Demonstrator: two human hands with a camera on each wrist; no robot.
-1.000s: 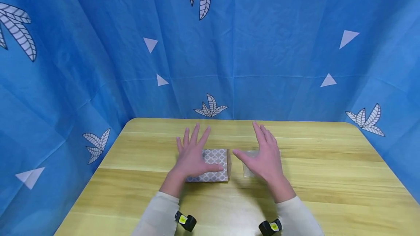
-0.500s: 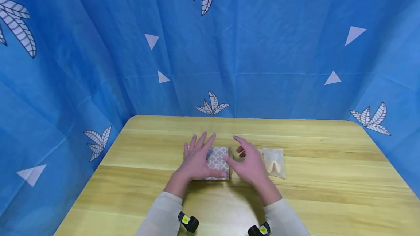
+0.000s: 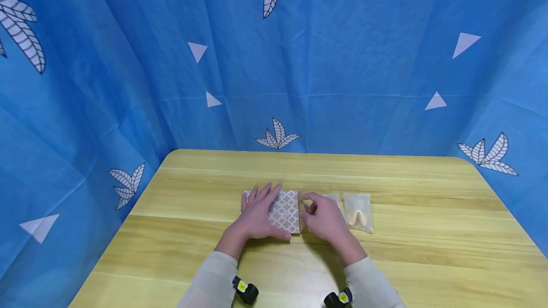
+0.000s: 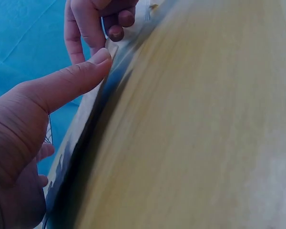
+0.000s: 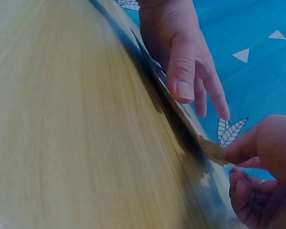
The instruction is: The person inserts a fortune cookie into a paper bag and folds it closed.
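Observation:
A flat packet with a grey-and-white lattice pattern (image 3: 284,210) lies on the wooden table, its brown flap (image 5: 212,151) at the right end. My left hand (image 3: 259,215) rests on the packet's left part with fingers spread. Its thumb lies along the near edge, seen close in the left wrist view. At the right end, my right hand (image 3: 325,217) pinches the brown flap between thumb and index finger, the other fingers curled. Just right of that hand lies a small clear bag (image 3: 358,213) with cream-coloured pieces inside.
Another clear bag (image 3: 336,198) is partly hidden behind my right hand. A blue curtain (image 3: 364,61) with leaf and triangle prints hangs behind the table (image 3: 428,232). Each sleeve carries a black wrist camera.
My right hand has moved left from over the clear bags to the packet's right end and now pinches the flap. My left hand has settled lower on the packet.

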